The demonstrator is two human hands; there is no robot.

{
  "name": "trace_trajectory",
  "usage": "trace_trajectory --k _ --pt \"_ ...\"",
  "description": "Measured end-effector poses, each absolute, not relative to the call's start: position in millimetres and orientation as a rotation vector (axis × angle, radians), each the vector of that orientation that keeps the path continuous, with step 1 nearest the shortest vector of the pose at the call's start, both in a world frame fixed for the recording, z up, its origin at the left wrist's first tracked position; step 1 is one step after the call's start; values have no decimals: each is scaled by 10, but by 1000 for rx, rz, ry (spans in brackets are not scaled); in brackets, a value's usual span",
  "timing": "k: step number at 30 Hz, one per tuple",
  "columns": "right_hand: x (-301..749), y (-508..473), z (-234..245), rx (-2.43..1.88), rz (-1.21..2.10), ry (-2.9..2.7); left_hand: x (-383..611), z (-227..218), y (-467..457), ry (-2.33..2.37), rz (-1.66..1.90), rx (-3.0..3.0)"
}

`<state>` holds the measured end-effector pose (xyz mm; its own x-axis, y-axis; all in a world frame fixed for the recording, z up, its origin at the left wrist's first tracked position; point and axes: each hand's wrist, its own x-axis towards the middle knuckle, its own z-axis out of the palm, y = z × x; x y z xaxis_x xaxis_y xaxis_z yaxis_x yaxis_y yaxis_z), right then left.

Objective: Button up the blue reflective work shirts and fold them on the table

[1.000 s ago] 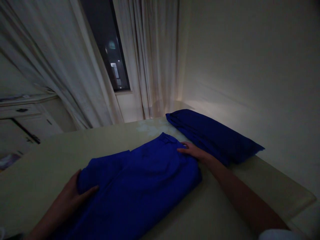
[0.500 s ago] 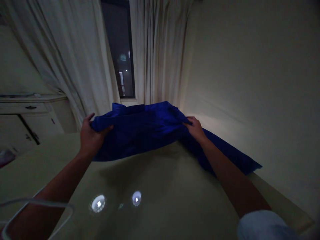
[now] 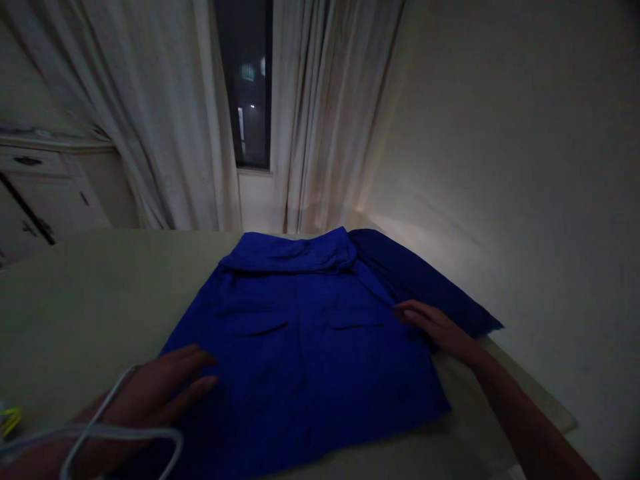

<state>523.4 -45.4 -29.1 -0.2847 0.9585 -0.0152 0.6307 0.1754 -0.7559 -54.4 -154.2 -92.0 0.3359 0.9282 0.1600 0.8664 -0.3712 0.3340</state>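
A deep blue garment (image 3: 310,360) lies spread on the table, wide at the near end. It shows two pocket flaps and a centre seam, and its far end forms a folded band. A dark blue piece of cloth (image 3: 425,273) extends to its right along the wall; whether it belongs to the same garment I cannot tell. My left hand (image 3: 165,387) is over the garment's left edge, fingers stretched and apart, slightly blurred. Near the right edge is my right hand (image 3: 435,327), open, its fingertips at the cloth by the right pocket flap.
The pale green table (image 3: 115,293) meets a wall (image 3: 525,167) on the right. Curtains (image 3: 165,120) and a dark window (image 3: 247,87) stand behind. A cabinet (image 3: 50,187) is at far left. A white cable (image 3: 125,432) crosses in front of my left wrist; something yellow (image 3: 10,420) lies at the left edge.
Both hands have let go of the garment, which was held raised and now lies flat towards me. My left hand has come nearer and lower; my right hand has shifted down and right.
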Motion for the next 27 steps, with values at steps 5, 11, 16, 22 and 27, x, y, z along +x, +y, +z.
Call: trace_trajectory --k 5,11,16,22,27 --pt "4249 -230 -675 -1346 608 -2512 266 -870 -1055 1503 512 2662" --pt "4008 -448 -1012 -1406 481 -2815 451 -1479 -1246 1486 443 2840" --pt "4038 -417 -667 -1275 458 -2915 487 -1549 -1467 1520 494 2819" --pt "3737 705 -549 -1466 63 -2688 521 -1504 -1423 1481 506 2694" --pt "3346 1334 -537 -1501 12 -2438 498 -1418 -1399 1399 454 2610"
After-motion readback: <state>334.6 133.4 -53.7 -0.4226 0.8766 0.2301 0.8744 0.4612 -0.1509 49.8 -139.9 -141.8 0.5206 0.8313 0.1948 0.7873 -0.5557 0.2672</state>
